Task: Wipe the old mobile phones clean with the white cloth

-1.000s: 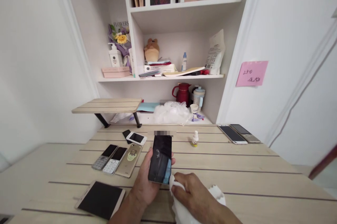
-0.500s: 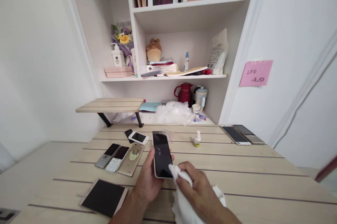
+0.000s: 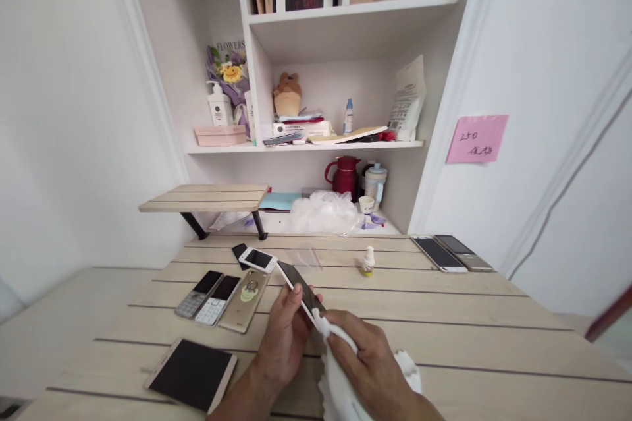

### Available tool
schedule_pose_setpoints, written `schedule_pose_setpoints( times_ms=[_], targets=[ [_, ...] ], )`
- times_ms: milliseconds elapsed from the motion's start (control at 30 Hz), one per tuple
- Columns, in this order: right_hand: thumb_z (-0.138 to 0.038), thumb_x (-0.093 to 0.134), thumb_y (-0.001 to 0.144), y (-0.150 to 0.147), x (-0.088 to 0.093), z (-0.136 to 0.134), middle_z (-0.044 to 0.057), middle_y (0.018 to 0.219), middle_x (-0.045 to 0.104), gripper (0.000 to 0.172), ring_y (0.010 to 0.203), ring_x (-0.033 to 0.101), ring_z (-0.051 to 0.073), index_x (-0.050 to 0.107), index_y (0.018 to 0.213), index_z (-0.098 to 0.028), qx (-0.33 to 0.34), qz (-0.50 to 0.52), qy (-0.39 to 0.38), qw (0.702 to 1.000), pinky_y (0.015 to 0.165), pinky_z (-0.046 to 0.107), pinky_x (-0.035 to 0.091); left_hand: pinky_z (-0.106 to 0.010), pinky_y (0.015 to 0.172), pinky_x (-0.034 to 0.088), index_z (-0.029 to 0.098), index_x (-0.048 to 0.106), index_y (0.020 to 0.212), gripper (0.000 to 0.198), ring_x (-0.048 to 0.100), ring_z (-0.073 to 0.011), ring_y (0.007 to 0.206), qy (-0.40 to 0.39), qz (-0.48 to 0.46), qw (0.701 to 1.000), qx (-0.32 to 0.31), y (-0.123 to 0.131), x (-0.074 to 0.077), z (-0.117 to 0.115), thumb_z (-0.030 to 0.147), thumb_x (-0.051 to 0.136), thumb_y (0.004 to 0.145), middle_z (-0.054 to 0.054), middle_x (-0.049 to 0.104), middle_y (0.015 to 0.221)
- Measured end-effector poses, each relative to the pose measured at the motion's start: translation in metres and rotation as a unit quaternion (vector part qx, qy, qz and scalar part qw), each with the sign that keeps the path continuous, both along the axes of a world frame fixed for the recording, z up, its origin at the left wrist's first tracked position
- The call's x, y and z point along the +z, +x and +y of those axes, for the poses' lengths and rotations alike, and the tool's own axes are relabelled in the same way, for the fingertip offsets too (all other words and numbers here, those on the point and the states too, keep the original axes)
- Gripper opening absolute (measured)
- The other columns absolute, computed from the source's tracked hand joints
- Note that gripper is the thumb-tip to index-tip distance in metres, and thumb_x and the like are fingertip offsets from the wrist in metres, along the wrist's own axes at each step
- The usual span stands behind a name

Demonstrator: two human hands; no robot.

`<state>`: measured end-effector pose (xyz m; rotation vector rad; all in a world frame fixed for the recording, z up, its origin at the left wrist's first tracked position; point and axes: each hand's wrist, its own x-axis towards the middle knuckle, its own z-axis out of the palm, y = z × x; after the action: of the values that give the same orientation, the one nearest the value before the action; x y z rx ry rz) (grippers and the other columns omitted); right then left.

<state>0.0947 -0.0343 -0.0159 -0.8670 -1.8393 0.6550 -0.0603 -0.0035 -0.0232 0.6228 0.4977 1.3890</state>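
Note:
My left hand (image 3: 285, 335) is closed around a white-edged smartphone (image 3: 302, 289), which is tilted so its left side edge faces me. In my right hand (image 3: 368, 358) a white cloth (image 3: 340, 378) is bunched, and its tip touches the phone's lower end. The rest of the cloth hangs below my fingers. Left of my hands lie a gold phone (image 3: 245, 302) with a ring on its back and two keypad phones, one white (image 3: 218, 300) and one grey (image 3: 199, 294). Nearer me is a large tablet-like device (image 3: 193, 373) with a dark screen.
A small spray bottle (image 3: 368, 261) stands beyond my right hand, and a clear plastic bag (image 3: 305, 257) lies behind the phone. Two phones, one white-edged (image 3: 439, 254), rest at the back right. A small raised stand (image 3: 207, 197) and shelves (image 3: 306, 146) border the back.
The phone has turned in my left hand, from screen facing me to tilted with its side edge showing. The cloth tip has stayed at its lower end, still in my right hand.

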Motion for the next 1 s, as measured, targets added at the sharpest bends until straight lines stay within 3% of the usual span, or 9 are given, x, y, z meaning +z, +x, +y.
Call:
schedule_pose_setpoints(
  times_ms=[100, 467, 667, 1000],
  targets=[
    [-0.027, 0.047, 0.095, 0.002, -0.006, 0.002, 0.009, 0.113, 0.071, 0.03, 0.102, 0.067, 0.022, 0.064, 0.12, -0.024, 0.001, -0.002, 0.029, 1.0, 0.091, 0.032, 0.052, -0.03, 0.087, 0.048, 0.019, 0.063, 0.105, 0.018, 0.062, -0.0161, 0.092, 0.012, -0.012, 1.0, 0.011, 0.0, 0.0, 0.001, 0.028, 0.061, 0.09, -0.004, 0.067, 0.095],
    [-0.021, 0.042, 0.094, 0.002, -0.011, 0.008, 0.008, 0.103, 0.072, 0.035, 0.092, 0.068, 0.023, 0.064, 0.121, -0.022, -0.084, -0.087, 0.021, 0.992, 0.085, 0.035, 0.051, -0.04, 0.085, 0.053, 0.014, 0.064, 0.107, 0.025, 0.069, -0.0255, 0.092, -0.076, -0.061, 0.995, -0.023, -0.011, 0.004, 0.01, 0.032, 0.061, 0.089, -0.012, 0.073, 0.1],
    [-0.018, 0.043, 0.093, 0.004, -0.013, 0.007, 0.005, 0.091, 0.07, 0.038, 0.08, 0.067, 0.019, 0.062, 0.125, -0.025, -0.038, -0.102, 0.054, 0.993, 0.074, 0.03, 0.051, -0.039, 0.088, 0.053, 0.017, 0.061, 0.111, 0.025, 0.068, -0.0227, 0.093, -0.039, -0.036, 0.998, -0.024, -0.004, 0.0, 0.006, 0.031, 0.058, 0.091, -0.011, 0.073, 0.102],
    [-0.019, 0.038, 0.096, 0.005, -0.02, 0.012, 0.006, 0.089, 0.068, 0.038, 0.081, 0.067, 0.022, 0.058, 0.129, -0.024, -0.094, -0.152, 0.051, 0.983, 0.077, 0.034, 0.052, -0.039, 0.089, 0.052, 0.019, 0.062, 0.099, 0.017, 0.067, -0.0201, 0.088, -0.052, -0.047, 0.997, 0.04, -0.004, 0.001, 0.008, 0.026, 0.068, 0.084, -0.005, 0.069, 0.091]
  ],
)
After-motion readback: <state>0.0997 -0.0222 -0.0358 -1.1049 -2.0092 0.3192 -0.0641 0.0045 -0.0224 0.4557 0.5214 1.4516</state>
